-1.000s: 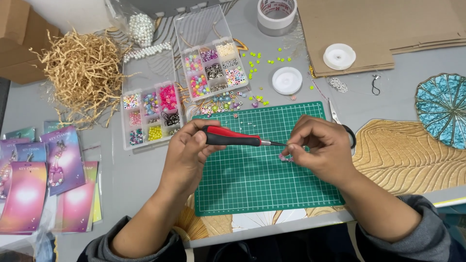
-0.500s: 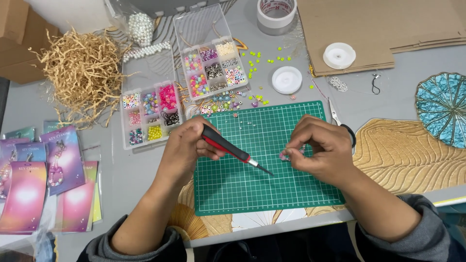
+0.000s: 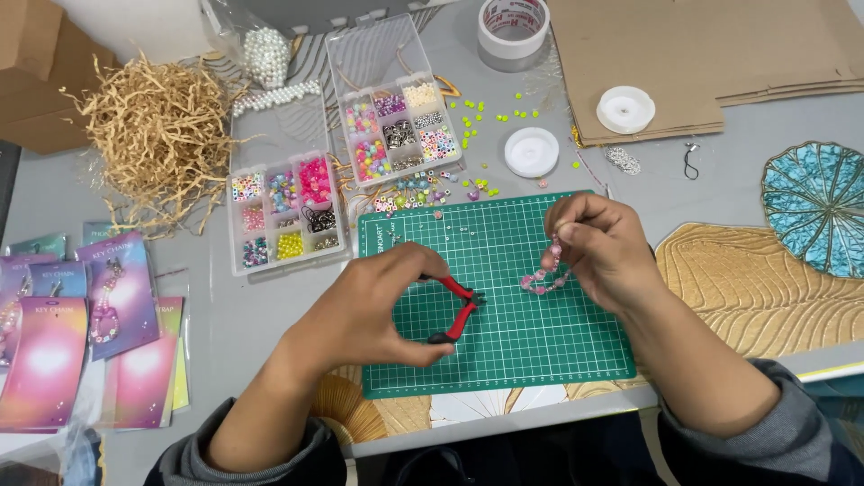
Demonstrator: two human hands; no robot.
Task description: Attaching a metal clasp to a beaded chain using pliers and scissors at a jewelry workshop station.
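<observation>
My left hand (image 3: 378,306) grips small red-handled pliers (image 3: 457,306) over the green cutting mat (image 3: 504,360), the jaws pointing right. My right hand (image 3: 598,247) pinches the top of a short strand of pink beads (image 3: 544,274), which hangs in a loop above the mat. The pliers' tip sits a little left of the strand and does not touch it.
Two clear bead boxes (image 3: 283,211) (image 3: 396,135) stand behind the mat, with loose beads (image 3: 423,189) scattered between. Two white cord spools (image 3: 531,151) (image 3: 625,109), a tape roll (image 3: 513,27), cardboard (image 3: 684,63), straw filler (image 3: 157,135) and pink cards (image 3: 81,333) surround them.
My right hand has lifted and now holds the bead strand hanging. My left hand has turned the pliers and drawn them back left, away from the right hand.
</observation>
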